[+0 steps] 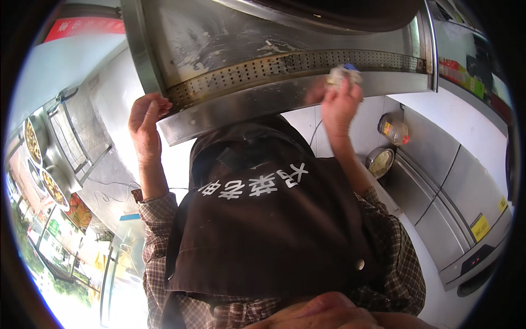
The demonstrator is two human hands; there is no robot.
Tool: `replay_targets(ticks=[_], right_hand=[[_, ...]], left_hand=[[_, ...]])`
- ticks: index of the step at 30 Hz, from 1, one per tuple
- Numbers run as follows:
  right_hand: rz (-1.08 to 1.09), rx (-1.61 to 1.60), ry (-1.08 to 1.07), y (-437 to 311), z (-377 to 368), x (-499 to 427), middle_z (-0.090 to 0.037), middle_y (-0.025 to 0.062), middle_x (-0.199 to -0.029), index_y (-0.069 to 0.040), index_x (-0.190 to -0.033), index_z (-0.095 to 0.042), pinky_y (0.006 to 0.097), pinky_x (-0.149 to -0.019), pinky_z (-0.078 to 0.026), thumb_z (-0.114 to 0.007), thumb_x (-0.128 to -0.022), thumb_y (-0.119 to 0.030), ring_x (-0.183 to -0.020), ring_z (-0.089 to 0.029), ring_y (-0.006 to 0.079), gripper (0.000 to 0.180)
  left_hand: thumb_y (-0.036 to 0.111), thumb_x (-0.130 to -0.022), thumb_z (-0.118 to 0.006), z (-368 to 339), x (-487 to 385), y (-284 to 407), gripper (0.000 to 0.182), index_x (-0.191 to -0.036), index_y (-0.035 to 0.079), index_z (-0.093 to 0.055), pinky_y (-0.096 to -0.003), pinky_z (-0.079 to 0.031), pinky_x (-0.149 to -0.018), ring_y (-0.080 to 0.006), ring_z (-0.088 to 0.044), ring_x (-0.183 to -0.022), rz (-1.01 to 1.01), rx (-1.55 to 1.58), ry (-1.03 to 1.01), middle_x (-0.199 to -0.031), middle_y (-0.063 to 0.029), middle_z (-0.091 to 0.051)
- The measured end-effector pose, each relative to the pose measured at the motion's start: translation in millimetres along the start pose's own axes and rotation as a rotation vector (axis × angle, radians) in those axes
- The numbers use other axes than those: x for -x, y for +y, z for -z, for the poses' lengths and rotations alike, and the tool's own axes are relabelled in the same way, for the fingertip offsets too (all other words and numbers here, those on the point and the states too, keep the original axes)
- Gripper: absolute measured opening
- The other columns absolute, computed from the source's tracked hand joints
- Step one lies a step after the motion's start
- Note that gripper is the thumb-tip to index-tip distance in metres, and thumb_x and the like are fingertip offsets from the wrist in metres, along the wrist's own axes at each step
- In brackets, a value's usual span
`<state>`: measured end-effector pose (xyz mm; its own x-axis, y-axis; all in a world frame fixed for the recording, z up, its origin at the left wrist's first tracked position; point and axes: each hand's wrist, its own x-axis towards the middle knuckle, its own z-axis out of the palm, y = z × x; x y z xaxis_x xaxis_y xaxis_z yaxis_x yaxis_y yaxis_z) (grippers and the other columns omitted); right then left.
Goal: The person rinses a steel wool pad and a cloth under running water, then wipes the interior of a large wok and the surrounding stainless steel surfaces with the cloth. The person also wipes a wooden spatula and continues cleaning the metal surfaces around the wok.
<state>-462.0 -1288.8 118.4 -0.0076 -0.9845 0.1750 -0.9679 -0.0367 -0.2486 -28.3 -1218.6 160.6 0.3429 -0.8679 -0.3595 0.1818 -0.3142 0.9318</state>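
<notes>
My right hand (pixel 342 105) grips a crumpled whitish cloth or scrubbing pad (pixel 343 76) with a bit of blue on it, over the front edge of a stainless steel range top. The hand is slightly blurred. My left hand (pixel 148 115) is at the left front corner of the steel, fingers curled and thumb against them; whether anything is between them cannot be told. A perforated metal drain strip (pixel 246 70), stained brown, runs along the front. Behind it, the steel surface (pixel 185 45) is wet, with whitish smears and suds.
The rim of a large dark wok or pan (pixel 353 20) overhangs the back of the steel top. Lower right, a plastic jug (pixel 393 128) and a metal bowl of pale food (pixel 380 163) stand near a steel cabinet (pixel 435 193). Bowls of food (pixel 55 187) are at the far left.
</notes>
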Motion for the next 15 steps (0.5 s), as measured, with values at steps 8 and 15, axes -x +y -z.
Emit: replay_targets(ticks=[8,15], right_hand=[[0.220,-0.619,-0.062,-112,-25,-40,-0.058,0.0130,-0.096,-0.009,-0.103,-0.065,0.0435,-0.083,-0.051,-0.065,-0.082,-0.008,-0.094,-0.058,0.0335,0.021],[-0.180,-0.387,-0.046,89,11,-106,-0.069,0.0140,-0.101,-0.009,-0.111,-0.069,0.0411,-0.083,-0.053,-0.071,-0.087,-0.018,-0.091,-0.066,0.0303,0.026]], left_hand=[[0.006,-0.099,-0.059,15,-15,-13,0.016,-0.111,-0.001,-0.066,-0.0312,-0.056,-0.084,-0.0183,-0.069,-0.088,-0.097,-0.186,0.187,-0.096,-0.0099,-0.071],[0.011,-0.095,-0.064,46,-23,-39,0.017,-0.108,0.003,-0.071,-0.0300,-0.053,-0.086,-0.0180,-0.067,-0.093,-0.090,-0.620,0.500,-0.100,-0.0084,-0.072]])
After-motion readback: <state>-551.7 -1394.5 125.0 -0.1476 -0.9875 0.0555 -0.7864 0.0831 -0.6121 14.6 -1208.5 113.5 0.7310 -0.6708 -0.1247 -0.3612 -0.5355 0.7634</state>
